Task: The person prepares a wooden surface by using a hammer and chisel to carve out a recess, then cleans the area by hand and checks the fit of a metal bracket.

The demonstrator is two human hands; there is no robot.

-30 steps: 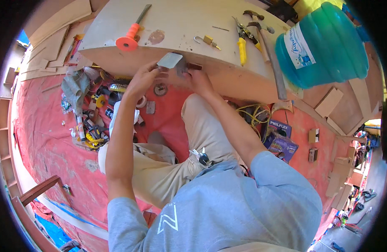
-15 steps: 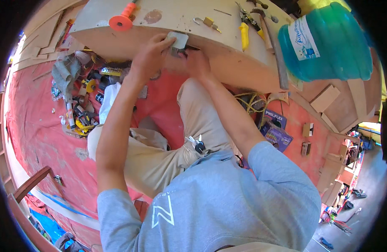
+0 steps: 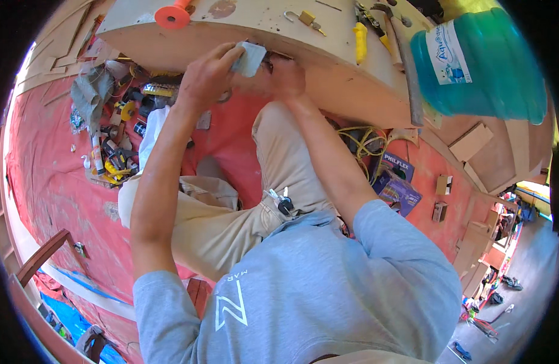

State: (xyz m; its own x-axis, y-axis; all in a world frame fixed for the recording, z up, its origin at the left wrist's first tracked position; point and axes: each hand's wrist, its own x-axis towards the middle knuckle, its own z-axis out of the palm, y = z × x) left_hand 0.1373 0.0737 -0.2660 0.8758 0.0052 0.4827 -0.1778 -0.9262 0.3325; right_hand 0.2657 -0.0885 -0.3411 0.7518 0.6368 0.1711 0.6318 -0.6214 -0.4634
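Observation:
My left hand [image 3: 205,79] pinches a flat, pale grey rectangular piece [image 3: 251,59] between thumb and fingers; its exact kind I cannot make out. The piece is tilted in front of the side face of a thick wooden panel [image 3: 346,88]. Just to its right, my right hand [image 3: 285,79] is curled against that same face, beside a dark slot [image 3: 269,56]. Its fingertips are mostly hidden, and whatever they hold does not show clearly. Above the hands, a brass padlock [image 3: 306,18] lies on the panel's top.
An orange-handled tool [image 3: 172,17], yellow-handled pliers [image 3: 360,42] and a hammer [image 3: 393,45] lie on the panel. A metal bar [image 3: 411,85] crosses its right part beside a big teal water jug [image 3: 479,67]. Power tools [image 3: 118,161] and yellow cord [image 3: 370,145] rest on red sheeting.
My left hand has shifted slightly left and up, and the grey piece has tilted and come away from the right hand's fingers. The whole view has shifted a little.

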